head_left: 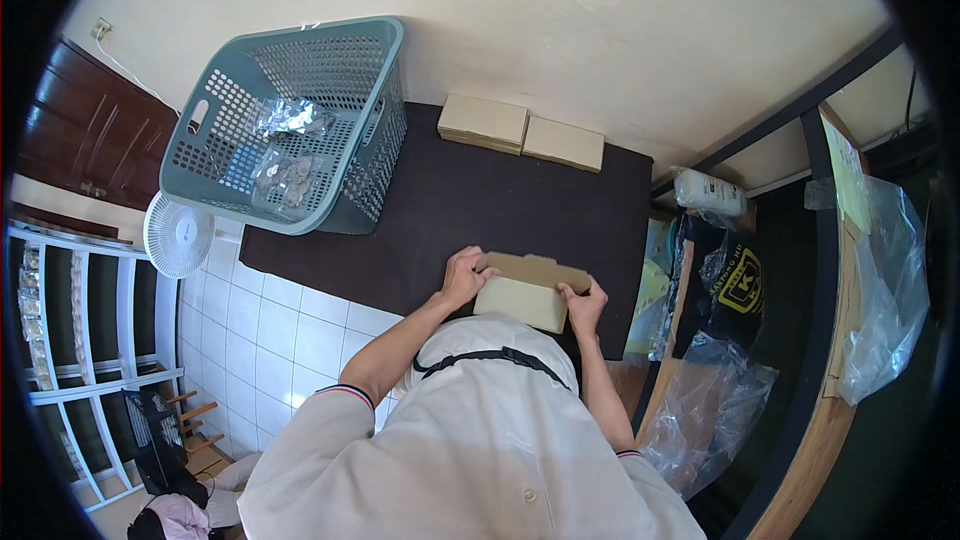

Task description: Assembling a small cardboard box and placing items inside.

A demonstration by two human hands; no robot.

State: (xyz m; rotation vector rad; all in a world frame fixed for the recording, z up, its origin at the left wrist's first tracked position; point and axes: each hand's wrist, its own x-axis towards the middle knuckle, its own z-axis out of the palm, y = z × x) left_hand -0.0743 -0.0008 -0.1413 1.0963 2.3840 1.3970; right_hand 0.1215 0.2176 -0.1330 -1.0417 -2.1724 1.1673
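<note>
"Dark tabletop [500, 205] under a pale wall [600, 20]. What else reaches you?"

"Far left, I see a grey-green basket [362, 172] holding clear bags [293, 118]; to its right, cardboard stacks [482, 124]."

"And the hands?"

"Left hand [463, 276] has its fingers curled around the left corner of an open-flapped box [520, 303], at the table's near edge. Right hand [586, 304] pinches its right side, thumb showing; I can't see every finger."
</note>
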